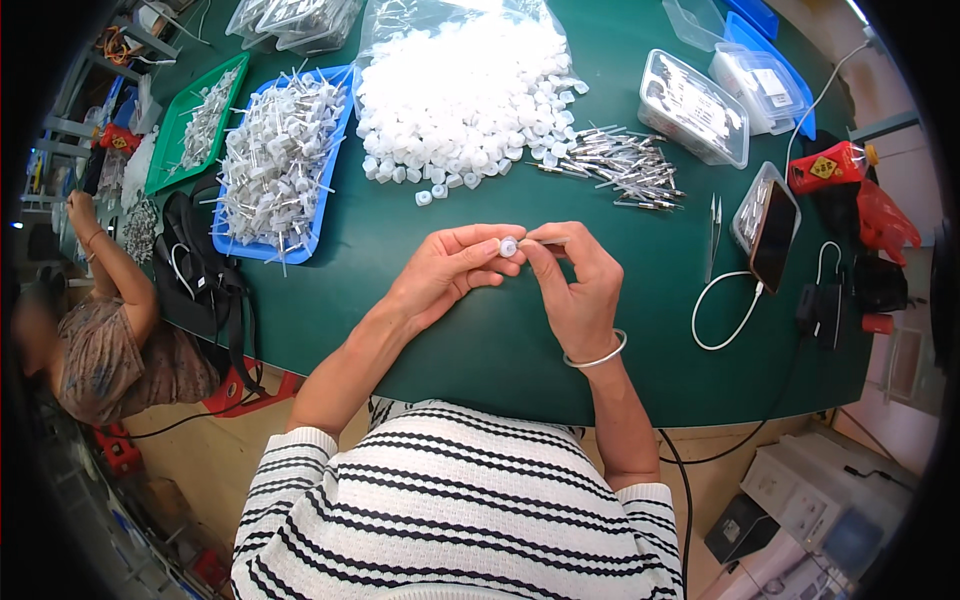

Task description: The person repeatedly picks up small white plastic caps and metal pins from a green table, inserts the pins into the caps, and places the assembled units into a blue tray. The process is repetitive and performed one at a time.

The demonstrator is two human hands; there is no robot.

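Between the thumb and fingers of my left hand (440,268) is a small white plastic cap (508,246), its round end facing up. My right hand (582,282) is closed in a pinch right beside the cap; whatever its fingertips hold is too small and covered to make out. Beyond my hands, a large heap of similar white caps (450,95) spills from a clear plastic bag (545,30). To the right of that heap lies a loose pile of thin metal pins (630,168).
At left, a blue tray (330,190) holds many caps with pins, beside a green tray (160,178). Rightward are a clear tub of parts (742,150), tweezers (713,235), a phone (774,240) with a white cable (697,318), and a red bottle (825,170). Another person (130,330) sits at far left.
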